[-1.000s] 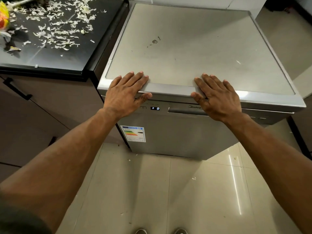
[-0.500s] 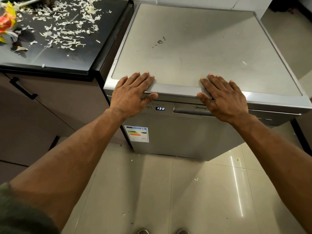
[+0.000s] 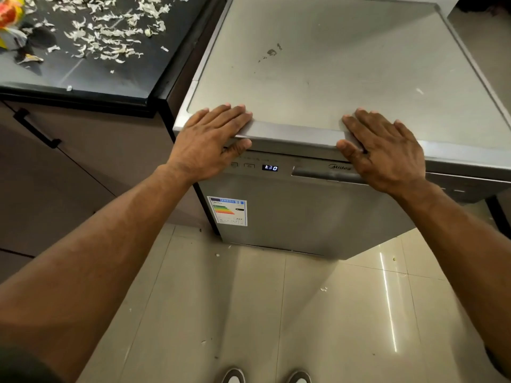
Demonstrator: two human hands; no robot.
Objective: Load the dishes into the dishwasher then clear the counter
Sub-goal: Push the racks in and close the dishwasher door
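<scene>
A silver freestanding dishwasher [image 3: 318, 211] stands in front of me with its door closed and its blue display [image 3: 270, 168] lit, reading 1:30. My left hand [image 3: 206, 143] lies flat on the front left edge of its top, thumb under the lip beside the control buttons. My right hand [image 3: 383, 150] lies flat on the front edge to the right, fingers straight, palm over the door handle recess [image 3: 318, 172]. Neither hand holds anything. No dishes are in sight.
The black counter [image 3: 91, 76] to the left is strewn with pale vegetable peel scraps [image 3: 107, 31], and a colourful wrapper [image 3: 9, 20] lies at its far left. Brown cabinet doors [image 3: 69, 172] sit below it. Small scraps dot the beige tiled floor [image 3: 249, 313].
The display changed from two digits to 1:30. Both hands have stayed pressed flat on the dishwasher's front edge; only my view has shifted slightly.
</scene>
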